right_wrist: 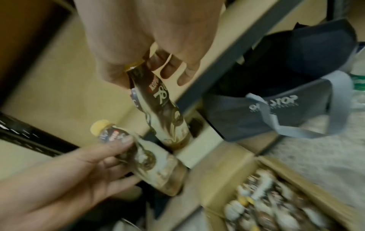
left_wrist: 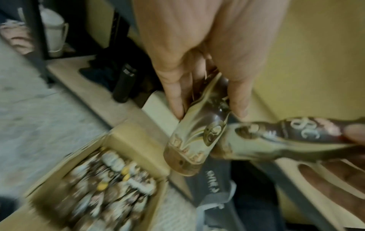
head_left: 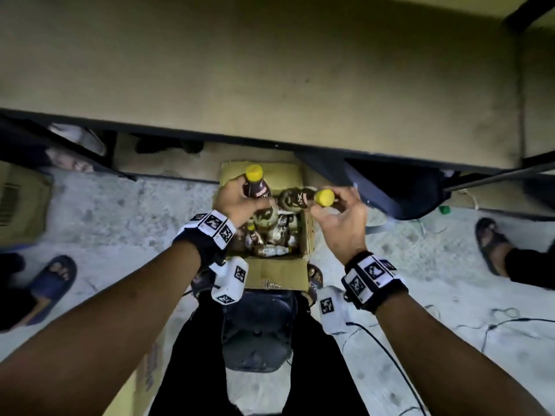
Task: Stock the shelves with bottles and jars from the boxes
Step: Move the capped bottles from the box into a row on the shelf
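Here, two brown bottles with yellow caps are held above the open cardboard box [head_left: 279,274], their bases close together. The left bottle [head_left: 257,187] stands nearly upright, cap up, and the left hand [head_left: 237,202] wraps its fingers [left_wrist: 173,96] and thumb around the body. The right bottle [head_left: 303,199] lies almost level, cap toward the right hand [head_left: 339,220], which pinches it near the neck. Both forearms reach forward over the box, each wearing a marker-covered wristband. More bottles [head_left: 270,238] lie packed inside the box on the concrete floor [head_left: 120,211], below the bare tan shelf [head_left: 270,70]. A dark tote bag [right_wrist: 276,109] sits on the low shelf beside it.
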Action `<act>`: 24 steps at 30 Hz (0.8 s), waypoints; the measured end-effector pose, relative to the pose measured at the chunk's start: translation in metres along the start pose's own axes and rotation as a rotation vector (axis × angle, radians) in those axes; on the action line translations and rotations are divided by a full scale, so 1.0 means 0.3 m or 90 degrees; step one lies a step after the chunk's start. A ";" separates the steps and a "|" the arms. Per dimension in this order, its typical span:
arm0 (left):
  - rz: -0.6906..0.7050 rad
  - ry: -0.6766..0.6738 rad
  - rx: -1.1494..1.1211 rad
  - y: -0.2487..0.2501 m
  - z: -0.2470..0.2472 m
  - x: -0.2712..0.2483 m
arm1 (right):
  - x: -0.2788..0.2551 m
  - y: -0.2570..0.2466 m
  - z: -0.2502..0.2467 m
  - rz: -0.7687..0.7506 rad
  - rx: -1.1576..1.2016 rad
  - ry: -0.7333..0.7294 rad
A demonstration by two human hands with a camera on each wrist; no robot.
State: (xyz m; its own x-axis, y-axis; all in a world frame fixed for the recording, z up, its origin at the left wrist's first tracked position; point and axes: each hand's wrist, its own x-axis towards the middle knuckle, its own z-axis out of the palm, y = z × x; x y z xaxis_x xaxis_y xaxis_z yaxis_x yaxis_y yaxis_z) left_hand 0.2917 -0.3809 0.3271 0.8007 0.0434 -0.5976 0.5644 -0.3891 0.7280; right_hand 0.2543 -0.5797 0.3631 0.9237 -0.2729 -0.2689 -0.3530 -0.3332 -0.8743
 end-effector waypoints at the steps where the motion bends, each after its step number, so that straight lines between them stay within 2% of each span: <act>1: 0.022 0.000 -0.007 0.043 -0.014 -0.013 | -0.007 -0.052 -0.015 -0.038 0.039 0.011; 5: 0.186 0.013 -0.003 0.380 -0.162 -0.177 | -0.063 -0.444 -0.149 -0.177 0.227 0.016; 11: 0.421 0.073 0.048 0.853 -0.384 -0.432 | -0.078 -0.942 -0.301 -0.387 0.318 0.077; 14: 0.497 0.094 0.016 1.028 -0.471 -0.531 | -0.070 -1.137 -0.344 -0.453 0.344 0.086; 19: 0.563 0.211 -0.003 1.225 -0.574 -0.559 | -0.002 -1.344 -0.341 -0.494 0.333 0.060; 24: 0.520 0.303 0.128 1.290 -0.593 -0.502 | 0.105 -1.380 -0.284 -0.464 0.289 0.072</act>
State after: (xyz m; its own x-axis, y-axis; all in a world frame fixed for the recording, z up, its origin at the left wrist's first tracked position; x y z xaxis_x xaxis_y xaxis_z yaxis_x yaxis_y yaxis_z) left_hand 0.4254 -0.3744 0.7586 0.9535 0.0410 0.2985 -0.2117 -0.6136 0.7607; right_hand 0.4170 -0.5273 0.7511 0.8672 -0.2280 0.4426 0.4380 -0.0735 -0.8960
